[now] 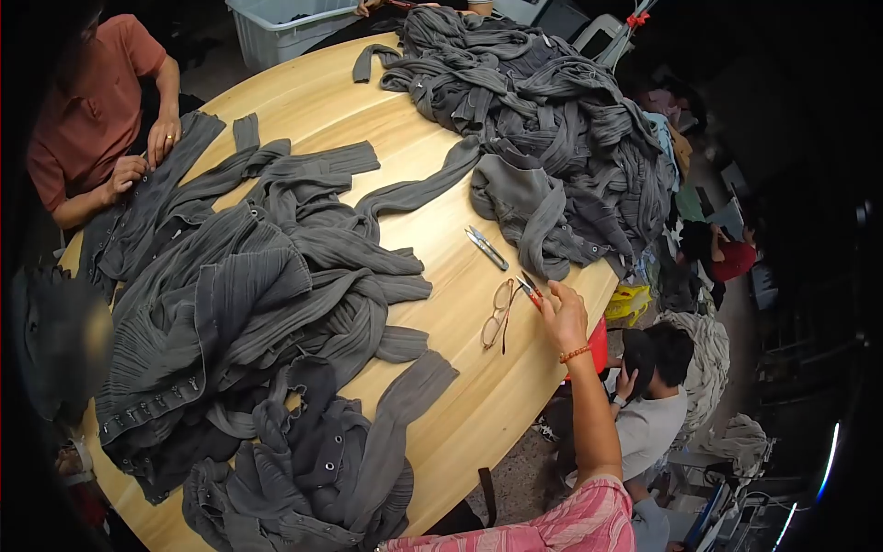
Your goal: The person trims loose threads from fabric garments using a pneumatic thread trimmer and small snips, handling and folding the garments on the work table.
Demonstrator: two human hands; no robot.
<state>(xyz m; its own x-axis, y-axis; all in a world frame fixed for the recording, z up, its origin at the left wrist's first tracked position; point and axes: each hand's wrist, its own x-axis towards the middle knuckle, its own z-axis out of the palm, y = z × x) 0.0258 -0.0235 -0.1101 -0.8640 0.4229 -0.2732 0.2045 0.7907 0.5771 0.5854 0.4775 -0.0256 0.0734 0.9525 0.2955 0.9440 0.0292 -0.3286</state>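
My right hand [564, 317], with a beaded bracelet at the wrist, reaches over the right edge of the wooden table. Its fingers are closed on a pair of red-handled thread snips [531, 291], blades pointing up and left. Just left of them lie eyeglasses [498, 316] with thin frames. Metal thread snips [486, 248] rest a little farther up the table. A dark grey ribbed garment [520, 202] hangs off the big pile close above my hand. My left hand is out of view.
A large heap of grey garments [570, 110] covers the far right of the table [405, 138]; another heap [239, 304] spreads over the left. A co-worker's hands [147, 161] handle grey fabric. A plastic bin [285, 37] stands beyond. A seated person [653, 414] is at right.
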